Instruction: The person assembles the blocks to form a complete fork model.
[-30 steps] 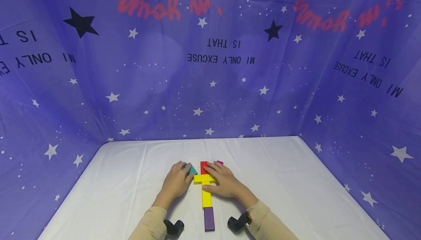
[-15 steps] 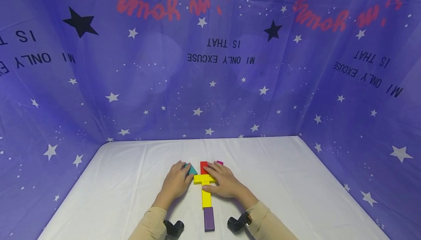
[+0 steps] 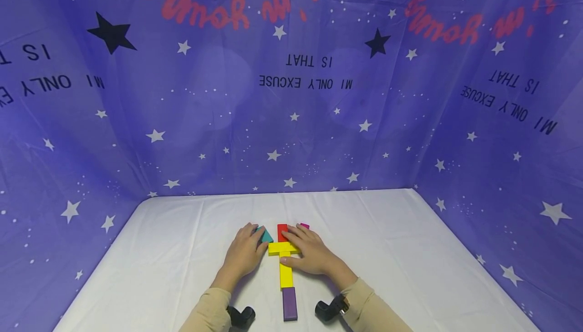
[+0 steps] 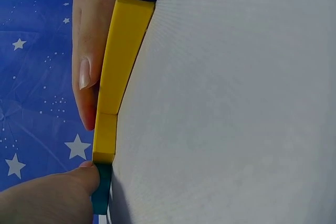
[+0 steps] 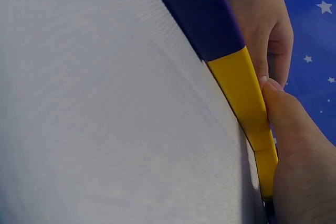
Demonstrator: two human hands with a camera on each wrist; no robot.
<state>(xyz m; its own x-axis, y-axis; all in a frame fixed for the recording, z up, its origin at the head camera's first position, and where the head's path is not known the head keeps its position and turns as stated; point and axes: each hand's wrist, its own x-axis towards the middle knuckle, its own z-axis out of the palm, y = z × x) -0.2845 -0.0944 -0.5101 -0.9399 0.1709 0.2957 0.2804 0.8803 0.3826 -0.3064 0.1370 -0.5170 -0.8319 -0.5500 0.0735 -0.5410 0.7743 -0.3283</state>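
Observation:
In the head view, flat blocks lie in a cross-like figure. A yellow block [image 3: 277, 249] lies crosswise below a red block [image 3: 281, 230]. Beneath it run a lengthwise yellow block [image 3: 286, 276] and a purple block [image 3: 289, 304]. My left hand [image 3: 243, 252] holds a teal triangular block [image 3: 266, 236] by its edges at the crossbar's left end; its thumb [image 4: 90, 176] presses it in the left wrist view. My right hand [image 3: 314, 253] lies spread across the crossbar's right end, fingers touching the red block and thumb on the lengthwise yellow block. It mostly hides a magenta block [image 3: 304, 225].
A white cloth [image 3: 182, 251] covers the table. Purple star-printed fabric [image 3: 291, 134] rises behind and at both sides. A black wrist camera [image 3: 241, 315] sits by the left wrist and another black wrist camera [image 3: 330, 307] by the right.

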